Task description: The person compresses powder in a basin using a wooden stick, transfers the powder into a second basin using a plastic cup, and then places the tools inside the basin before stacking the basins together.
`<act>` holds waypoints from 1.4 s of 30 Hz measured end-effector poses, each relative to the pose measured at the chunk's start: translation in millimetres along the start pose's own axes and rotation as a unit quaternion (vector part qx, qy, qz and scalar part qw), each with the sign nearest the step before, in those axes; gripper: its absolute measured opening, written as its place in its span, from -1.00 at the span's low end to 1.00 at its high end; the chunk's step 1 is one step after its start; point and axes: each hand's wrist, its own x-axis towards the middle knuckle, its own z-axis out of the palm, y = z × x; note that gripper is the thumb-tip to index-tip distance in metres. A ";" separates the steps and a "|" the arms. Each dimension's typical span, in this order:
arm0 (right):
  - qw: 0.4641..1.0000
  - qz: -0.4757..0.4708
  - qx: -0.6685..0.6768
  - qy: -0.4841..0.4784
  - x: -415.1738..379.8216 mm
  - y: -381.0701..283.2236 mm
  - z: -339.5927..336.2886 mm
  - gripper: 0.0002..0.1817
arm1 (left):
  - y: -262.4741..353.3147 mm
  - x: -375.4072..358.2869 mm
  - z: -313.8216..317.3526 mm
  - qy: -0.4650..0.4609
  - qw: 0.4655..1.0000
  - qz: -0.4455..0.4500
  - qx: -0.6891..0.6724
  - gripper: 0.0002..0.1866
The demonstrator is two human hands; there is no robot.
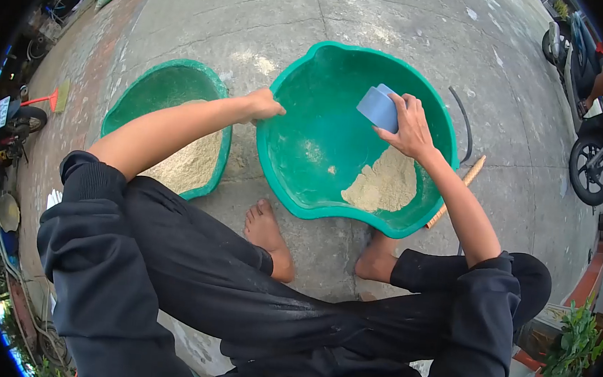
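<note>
My left hand (265, 105) grips the left rim of a large green basin (338, 78). Inside that basin, my right hand (410, 125) holds a blue container (379, 107) above the bottom, its fingers wrapped round the right side. Pale yellowish powder (385, 184) lies in a heap at the basin's lower right, below my right hand, with small traces left of it. A smaller green basin (170, 79) stands to the left, holding more of the pale powder (189, 164), and my left forearm crosses over it.
A dark curved hose (463, 120) and a tan stick (460, 191) lie right of the large basin. My bare feet are near its lower edge. Motorbikes stand at both sides; a person's leg (600, 84) shows at the upper right. Green plants grow lower right.
</note>
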 end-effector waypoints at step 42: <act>0.991 0.040 -0.081 0.099 -12.5 8.4 57.1 0.06 | 154.6 -106.1 -13.8 0.271 0.912 0.304 0.041 -0.66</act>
